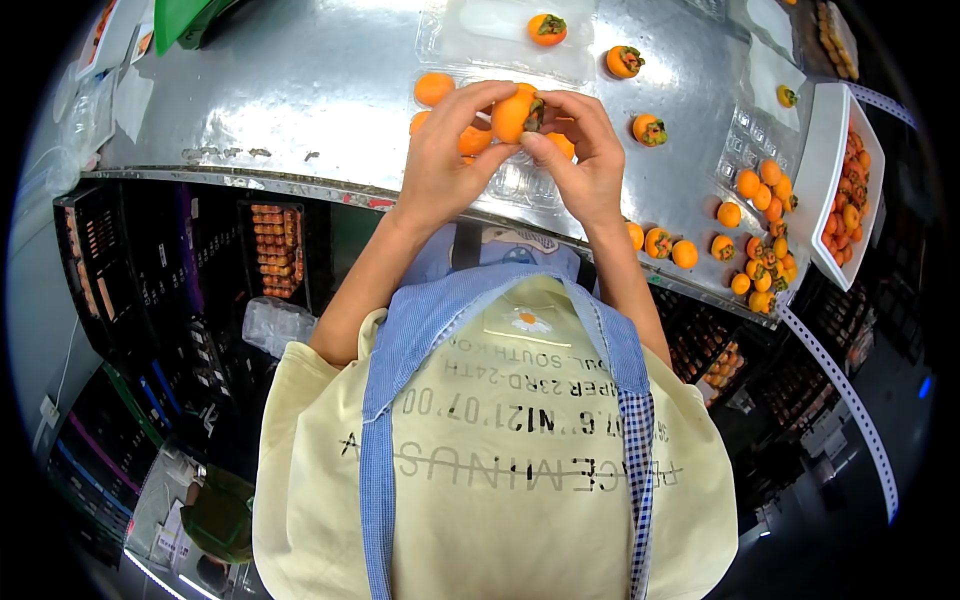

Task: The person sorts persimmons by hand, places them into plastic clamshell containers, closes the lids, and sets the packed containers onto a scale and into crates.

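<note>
Between both hands, over the metal table (pixel 300 110), is an orange persimmon (pixel 511 118) with its green-brown calyx turned to the right. The fingers and thumb of my left hand (pixel 450 140) hold its left side. From the right, my right hand (pixel 582 150) grips it at the calyx with thumb and fingertips. Below the hands lies a clear plastic tray (pixel 520 185), partly hidden by them. More persimmons show around it, one persimmon (pixel 434 89) beyond my left fingers and another persimmon (pixel 474 139) partly covered by my left hand.
Several loose persimmons (pixel 684 254) lie at the table's right front corner. A white crate (pixel 815 165) of persimmons stands at the right edge. Further clear trays (pixel 455 40) lie at the back, with a single persimmon (pixel 547 29) there. A green container (pixel 185 22) is at the back left.
</note>
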Demonstrator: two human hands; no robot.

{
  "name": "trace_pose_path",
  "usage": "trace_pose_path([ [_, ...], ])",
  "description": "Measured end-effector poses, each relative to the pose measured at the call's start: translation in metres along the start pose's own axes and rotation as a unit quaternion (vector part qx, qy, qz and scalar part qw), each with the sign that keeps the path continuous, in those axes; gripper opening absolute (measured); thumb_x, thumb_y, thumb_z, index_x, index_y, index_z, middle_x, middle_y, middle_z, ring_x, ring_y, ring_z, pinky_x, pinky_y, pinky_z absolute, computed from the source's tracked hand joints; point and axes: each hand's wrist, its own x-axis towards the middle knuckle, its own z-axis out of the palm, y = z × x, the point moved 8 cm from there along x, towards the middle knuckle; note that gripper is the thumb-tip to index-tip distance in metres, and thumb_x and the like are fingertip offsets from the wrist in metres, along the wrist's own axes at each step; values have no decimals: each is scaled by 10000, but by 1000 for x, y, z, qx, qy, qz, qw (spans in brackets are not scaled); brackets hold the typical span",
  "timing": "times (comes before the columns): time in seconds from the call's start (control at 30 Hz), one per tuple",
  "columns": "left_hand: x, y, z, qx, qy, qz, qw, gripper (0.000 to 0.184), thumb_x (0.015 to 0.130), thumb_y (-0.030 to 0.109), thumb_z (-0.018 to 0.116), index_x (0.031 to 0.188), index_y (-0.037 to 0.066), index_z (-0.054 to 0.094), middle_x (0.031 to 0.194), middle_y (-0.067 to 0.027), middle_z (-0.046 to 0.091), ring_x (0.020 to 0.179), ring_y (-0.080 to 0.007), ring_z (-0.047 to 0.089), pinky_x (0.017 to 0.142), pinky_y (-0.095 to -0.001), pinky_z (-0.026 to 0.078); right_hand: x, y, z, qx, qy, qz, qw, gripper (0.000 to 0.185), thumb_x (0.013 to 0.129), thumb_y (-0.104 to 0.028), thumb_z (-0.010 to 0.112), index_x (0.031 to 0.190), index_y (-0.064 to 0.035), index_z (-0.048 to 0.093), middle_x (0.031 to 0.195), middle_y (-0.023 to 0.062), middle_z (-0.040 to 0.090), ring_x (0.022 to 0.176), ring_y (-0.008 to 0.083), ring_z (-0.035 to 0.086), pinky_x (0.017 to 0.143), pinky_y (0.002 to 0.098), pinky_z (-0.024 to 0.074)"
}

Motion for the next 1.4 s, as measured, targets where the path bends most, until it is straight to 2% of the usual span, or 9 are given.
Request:
trace_pose_path([
  [0.13, -5, -18, 10, -183, -20, -88, 979, 498, 782, -26, 644, 1249, 24, 481, 1207, -140, 539, 1067, -224, 567, 887, -330, 498, -5, 18, 1, 82, 4, 98, 992, 413, 753, -48, 724, 1137, -32, 574, 1078, 68, 559, 896, 141, 601, 762, 256, 506],
  [0.37, -16, -36, 32, -481, -104, -262, 830, 475, 983, 309, 398, 1289, -55, 412, 1221, -162, 520, 1107, -230, 549, 891, -362, 503, 4, -8, 5, -61, -55, -25, 996, 469, 747, -122, 732, 1182, -52, 572, 1101, 88, 549, 848, 128, 566, 705, 249, 482],
  [0.53, -22, -41, 36, -480, -108, -296, 819, 499, 998, 377, 309, 1230, -41, 453, 1156, -160, 556, 1038, -218, 584, 865, -358, 514, 0, -1, 9, -71, -97, 21, 993, 409, 802, -143, 674, 1182, -22, 582, 1160, 90, 508, 935, 142, 551, 763, 247, 481],
  [0.67, -27, -49, 40, -476, -126, -323, 809, 498, 999, 393, 293, 1194, -25, 481, 1088, -155, 588, 975, -209, 609, 832, -345, 522, 0, 11, 7, -6, -52, 59, 997, 316, 807, -155, 677, 1097, -39, 630, 1045, 75, 583, 840, 131, 565, 716, 248, 477],
  [0.77, -32, -53, 43, -488, -110, -362, 787, 495, 965, 418, 404, 1132, -33, 524, 993, -153, 622, 839, -205, 638, 780, -337, 535, -2, 25, 6, 24, -51, 113, 992, 256, 868, -193, 615, 1055, -21, 644, 971, 75, 600, 829, 136, 571, 721, 250, 467],
  [0.93, -40, -56, 50, -479, -177, -387, 767, 550, 967, 471, 340, 1145, -17, 521, 944, -155, 634, 801, -200, 647, 723, -321, 541, -6, 38, 4, -6, -81, 183, 980, 279, 918, -245, 549, 971, 5, 659, 906, 90, 610, 832, 147, 575, 735, 257, 448],
  [1.03, -44, -58, 54, -483, -197, -408, 749, 590, 958, 510, 318, 1158, -6, 523, 990, -166, 629, 828, -210, 643, 716, -321, 536, -6, 35, 4, -25, -43, 157, 986, 263, 898, -238, 575, 989, 0, 640, 931, 100, 605, 826, 172, 575, 729, 278, 454],
  [1.23, -43, -62, 55, -521, -121, -438, 723, 609, 951, 537, 289, 1203, 27, 504, 1058, -150, 608, 941, -208, 609, 781, -348, 508, 1, -27, 15, -293, -49, -171, 939, 435, 669, -143, 738, 1076, -56, 610, 1012, 95, 586, 867, 261, 573, 734, 326, 473],
  [1.4, -42, -70, 54, -502, -91, -443, 737, 625, 949, 548, 271, 1218, 31, 497, 1067, -138, 593, 956, -214, 600, 813, -370, 491, 2, -15, 23, -339, -83, -150, 925, 461, 652, -121, 771, 1085, -77, 621, 1037, 99, 581, 924, 254, 583, 790, 330, 488],
])
